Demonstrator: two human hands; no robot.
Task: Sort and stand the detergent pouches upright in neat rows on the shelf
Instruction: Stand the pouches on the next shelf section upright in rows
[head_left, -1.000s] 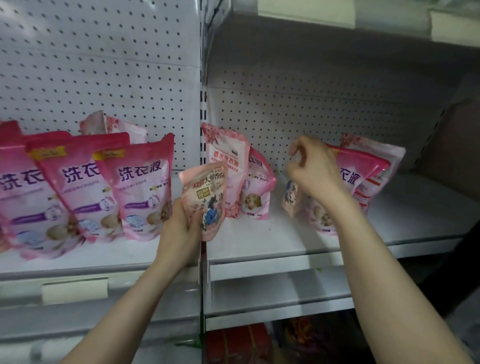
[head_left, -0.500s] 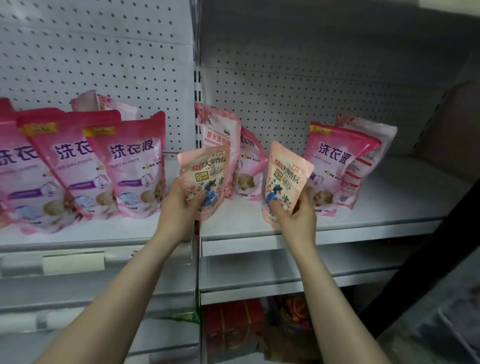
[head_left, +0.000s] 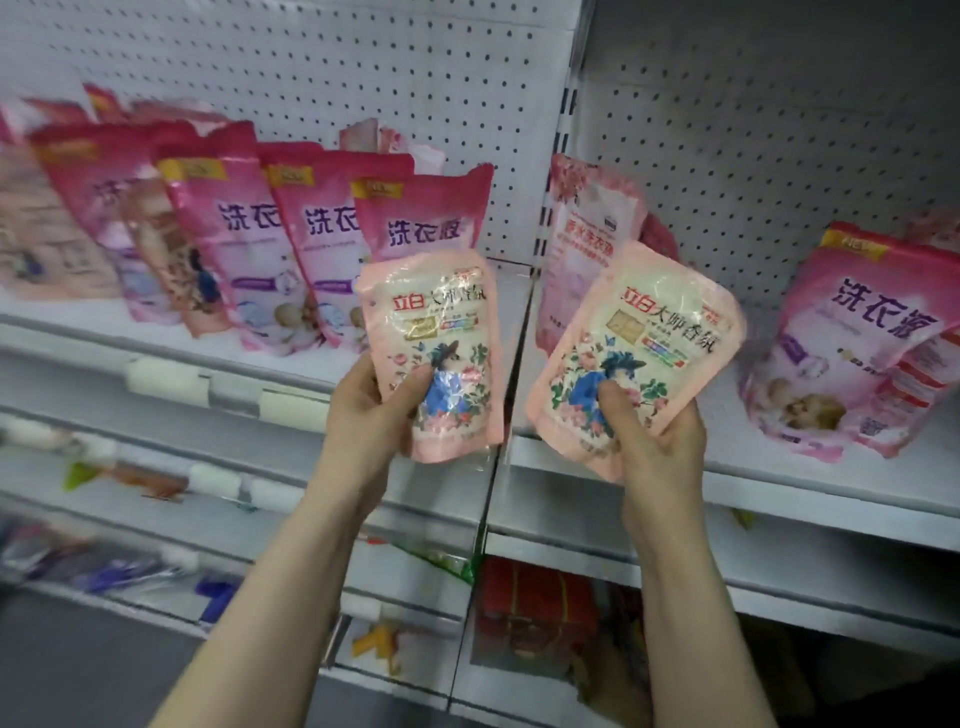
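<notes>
Left hand (head_left: 370, 422) low around pale pouch (head_left: 441, 312)

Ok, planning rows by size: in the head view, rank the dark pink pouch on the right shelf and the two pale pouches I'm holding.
1. dark pink pouch: largest, narrowly, though farther back.
2. right pale pouch, in the right hand.
3. left pale pouch, in the left hand.
Same design; nearness may explain that gap.
</notes>
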